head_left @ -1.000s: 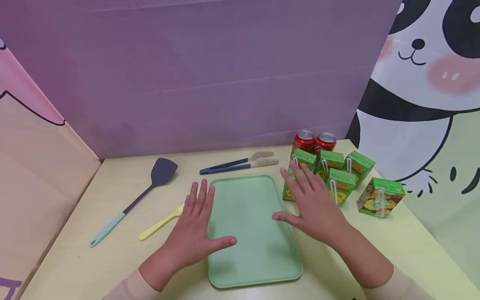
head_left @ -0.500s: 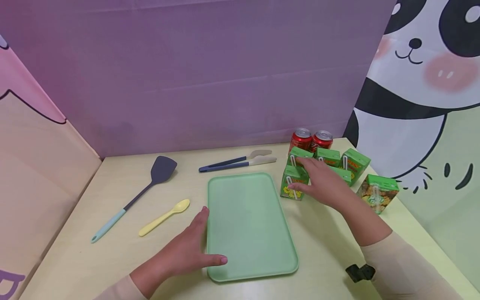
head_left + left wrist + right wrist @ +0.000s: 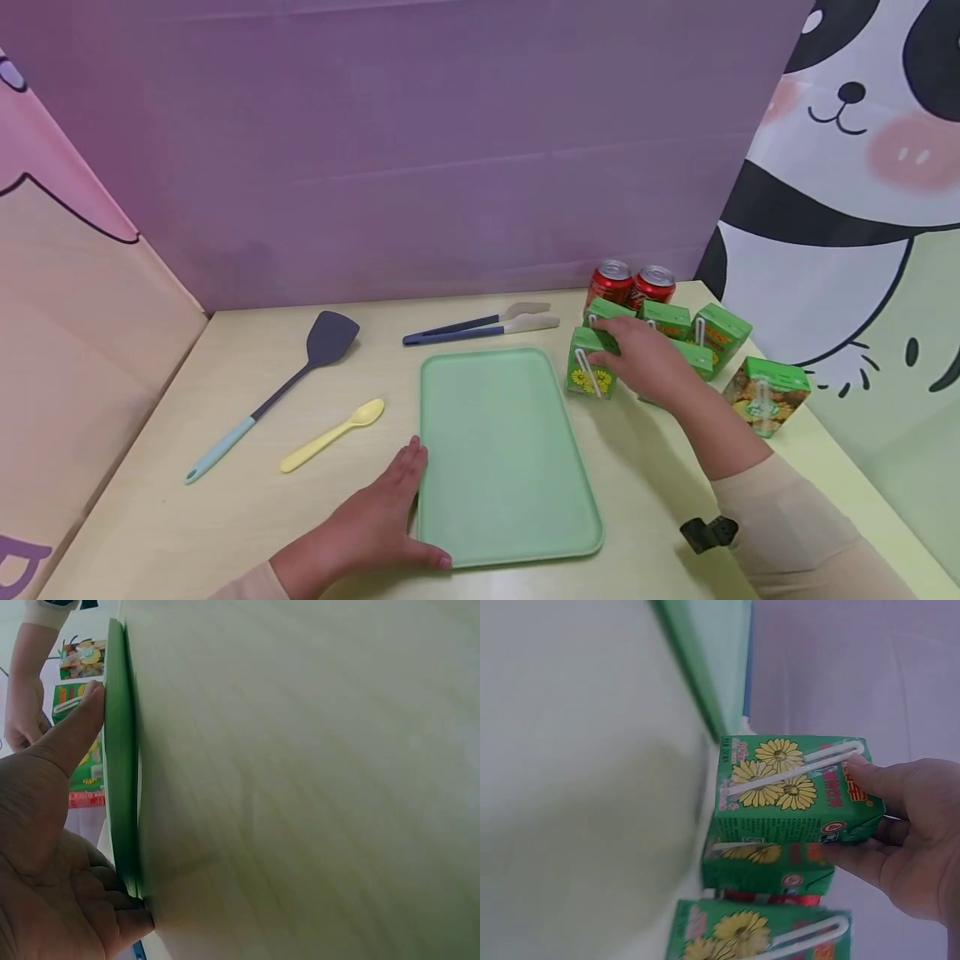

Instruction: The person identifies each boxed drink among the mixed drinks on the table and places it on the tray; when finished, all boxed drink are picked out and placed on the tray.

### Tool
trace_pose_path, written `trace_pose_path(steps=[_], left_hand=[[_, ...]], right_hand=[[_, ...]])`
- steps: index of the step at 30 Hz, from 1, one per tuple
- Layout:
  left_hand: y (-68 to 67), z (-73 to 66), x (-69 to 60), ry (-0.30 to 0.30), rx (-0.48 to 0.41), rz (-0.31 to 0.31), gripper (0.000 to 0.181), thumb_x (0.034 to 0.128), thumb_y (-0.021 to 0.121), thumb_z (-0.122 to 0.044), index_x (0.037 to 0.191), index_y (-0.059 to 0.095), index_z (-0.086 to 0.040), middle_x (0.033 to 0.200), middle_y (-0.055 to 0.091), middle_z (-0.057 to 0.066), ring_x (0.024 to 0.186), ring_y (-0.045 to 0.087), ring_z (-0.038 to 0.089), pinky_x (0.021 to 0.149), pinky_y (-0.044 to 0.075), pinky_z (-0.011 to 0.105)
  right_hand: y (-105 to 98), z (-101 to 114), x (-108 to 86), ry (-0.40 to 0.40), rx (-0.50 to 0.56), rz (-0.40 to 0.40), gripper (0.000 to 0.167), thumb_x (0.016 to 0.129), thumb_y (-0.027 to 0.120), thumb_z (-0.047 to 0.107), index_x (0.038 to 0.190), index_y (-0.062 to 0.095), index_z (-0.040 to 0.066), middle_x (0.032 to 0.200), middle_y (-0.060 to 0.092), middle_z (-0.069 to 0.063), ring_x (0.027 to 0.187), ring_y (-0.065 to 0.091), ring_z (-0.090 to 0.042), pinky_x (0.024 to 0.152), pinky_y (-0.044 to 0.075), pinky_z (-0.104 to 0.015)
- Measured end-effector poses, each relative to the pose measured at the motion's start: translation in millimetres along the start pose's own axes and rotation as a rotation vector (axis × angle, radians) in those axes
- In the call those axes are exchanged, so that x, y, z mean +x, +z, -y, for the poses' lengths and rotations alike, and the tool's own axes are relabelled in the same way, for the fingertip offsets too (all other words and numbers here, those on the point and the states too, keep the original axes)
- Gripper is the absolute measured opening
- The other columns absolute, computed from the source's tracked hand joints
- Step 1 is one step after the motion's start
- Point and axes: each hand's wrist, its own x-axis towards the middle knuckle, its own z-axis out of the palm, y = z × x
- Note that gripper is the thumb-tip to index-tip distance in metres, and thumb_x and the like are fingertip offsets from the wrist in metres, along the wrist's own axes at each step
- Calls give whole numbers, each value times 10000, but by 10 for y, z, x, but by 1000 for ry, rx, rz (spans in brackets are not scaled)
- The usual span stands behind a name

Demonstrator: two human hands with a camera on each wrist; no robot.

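Note:
A light green tray (image 3: 510, 458) lies flat on the table, and the left hand (image 3: 375, 517) rests against its near left edge, thumb at the near rim. In the left wrist view that hand (image 3: 52, 847) touches the side of the tray (image 3: 121, 765). The right hand (image 3: 648, 358) pinches the top of the front left green drink box (image 3: 590, 375), which stands upright. In the right wrist view the right hand (image 3: 915, 832) has its thumb on the front of the box (image 3: 780, 780) and fingers behind its top.
More green boxes (image 3: 722, 333) stand behind and right of the held one, with a brown-and-green box (image 3: 767, 398) further right. Two red cans (image 3: 611, 283) stand at the back. Tongs (image 3: 480, 327) lie behind the tray; a yellow spoon (image 3: 330, 437) and a spatula (image 3: 330, 340) lie left.
The right hand has moved down and away onto the front left box and taken hold of it. The left hand has lowered and come against the tray's edge.

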Motion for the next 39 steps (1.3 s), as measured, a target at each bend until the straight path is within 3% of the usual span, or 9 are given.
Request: trace_pose_path(steps=[5,10,17,22,31,39], left_hand=[[4,-39,-17,-7,8,12,1354,607,722,-793,1576,131,-57,1662,33,86,1523,103,266,1134,340,510],[4,-66,-38,-3,16,2,1349,608,732,-783,1570,150,-37,1659,56,106,1521,116,278,1130,345,514],[33,-56,-28,-17,33,14,1370,585,701,-825,1575,145,-58,1662,42,89,1523,108,272,1133,341,517],[39,-57,-28,-30,31,39,1377,579,678,-848,1579,135,-72,1663,31,82,1524,104,268,1127,348,523],[41,-114,-23,-19,26,33,1372,582,691,-836,1577,143,-67,1663,35,83,1522,118,275,1115,367,520],[24,-112,-15,-23,29,30,1367,586,714,-815,1577,144,-64,1663,32,86,1522,112,284,1120,355,530]], right_hand=[[-67,204,102,0,21,-9,553,933,669,336,1402,518,86,1442,493,-190,1354,412,-405,1084,352,-604],[-32,493,287,-38,41,-12,550,935,665,348,1408,514,112,1408,524,-143,1280,489,-353,1030,430,-553],[202,942,520,-121,113,4,552,926,679,356,1405,523,130,1349,560,-82,1132,573,-258,935,497,-452],[414,1205,606,-158,107,27,548,937,656,381,1416,516,154,1318,570,-39,1084,596,-209,898,514,-395],[638,1362,702,-218,133,44,530,952,634,382,1409,521,137,1313,568,-36,1178,566,-210,985,485,-402],[701,1382,680,-255,96,18,532,956,630,366,1419,507,136,1333,569,-37,1224,547,-221,1017,474,-410]])
